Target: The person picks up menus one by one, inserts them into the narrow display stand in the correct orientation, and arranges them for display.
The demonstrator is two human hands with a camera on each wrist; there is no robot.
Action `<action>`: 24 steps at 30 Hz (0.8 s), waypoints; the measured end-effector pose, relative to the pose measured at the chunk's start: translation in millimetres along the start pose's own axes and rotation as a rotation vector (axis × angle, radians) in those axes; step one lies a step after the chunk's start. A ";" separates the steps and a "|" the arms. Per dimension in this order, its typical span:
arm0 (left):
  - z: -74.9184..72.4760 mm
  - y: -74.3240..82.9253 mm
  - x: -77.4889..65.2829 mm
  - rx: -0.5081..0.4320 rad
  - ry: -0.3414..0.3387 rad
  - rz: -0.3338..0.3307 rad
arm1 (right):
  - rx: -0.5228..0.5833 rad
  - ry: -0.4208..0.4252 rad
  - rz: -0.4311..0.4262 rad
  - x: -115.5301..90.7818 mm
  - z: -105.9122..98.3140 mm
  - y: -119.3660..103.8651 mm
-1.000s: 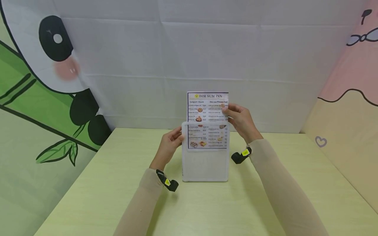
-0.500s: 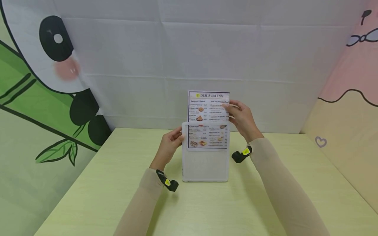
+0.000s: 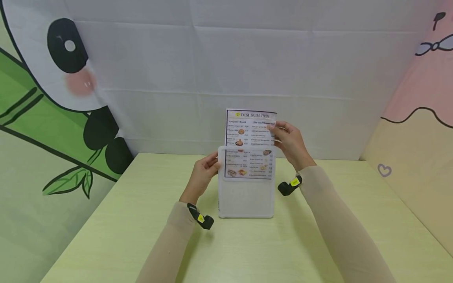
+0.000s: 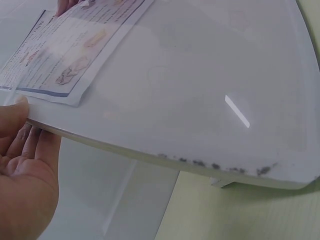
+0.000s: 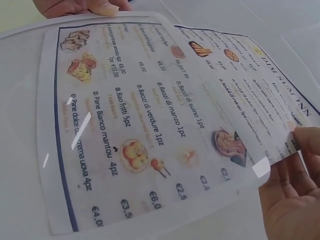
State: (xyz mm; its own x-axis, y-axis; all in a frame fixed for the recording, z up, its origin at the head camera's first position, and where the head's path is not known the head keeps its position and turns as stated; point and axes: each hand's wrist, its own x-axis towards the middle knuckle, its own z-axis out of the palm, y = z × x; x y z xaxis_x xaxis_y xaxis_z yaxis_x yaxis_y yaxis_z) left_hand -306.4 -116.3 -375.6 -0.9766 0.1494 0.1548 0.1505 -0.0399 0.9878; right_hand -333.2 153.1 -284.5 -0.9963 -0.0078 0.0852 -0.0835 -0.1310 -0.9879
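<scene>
A clear, white-edged menu holder (image 3: pixel 245 200) stands upright on the table. The lower half of a printed menu sheet (image 3: pixel 250 127) headed "DIM SUM INN" is inside it, while the upper half sticks out above the top edge. With thumb and fingers, my left hand (image 3: pixel 205 173) grips the holder's left edge near the upper corner; the left wrist view shows the thumb on the front and fingers behind. My right hand (image 3: pixel 291 143) pinches the sheet's right edge above the holder, thumb in front. Dark specks (image 4: pixel 215 166) mark one edge of the holder.
The pale wooden table (image 3: pixel 141 220) extends around the holder. A white cloth backdrop (image 3: pixel 247 63) hangs behind it. Painted panels stand on both sides, a green and white one (image 3: pixel 53 129) at left and a pink and cream one (image 3: pixel 417 118) at right.
The menu sheet's top has shifted slightly right and tilted a little, its right corner now lower. My right hand has moved slightly right with it; my left hand and the holder have stayed put.
</scene>
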 end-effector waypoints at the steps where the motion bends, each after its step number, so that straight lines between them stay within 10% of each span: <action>1: -0.1 0.0 0.1 -0.004 0.001 -0.001 | 0.002 -0.004 -0.002 0.3 0.4 0.6; 24: -1.4 -1.0 1.4 -0.024 -0.013 0.014 | 0.024 0.012 0.011 1.0 2.8 3.6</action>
State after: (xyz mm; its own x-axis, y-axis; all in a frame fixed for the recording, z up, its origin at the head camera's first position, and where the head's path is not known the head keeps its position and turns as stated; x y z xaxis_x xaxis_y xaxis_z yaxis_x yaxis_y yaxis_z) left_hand -308.1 -117.4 -376.4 -0.9723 0.1612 0.1691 0.1604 -0.0654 0.9849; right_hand -334.5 149.8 -287.6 -0.9973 0.0030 0.0731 -0.0726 -0.1547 -0.9853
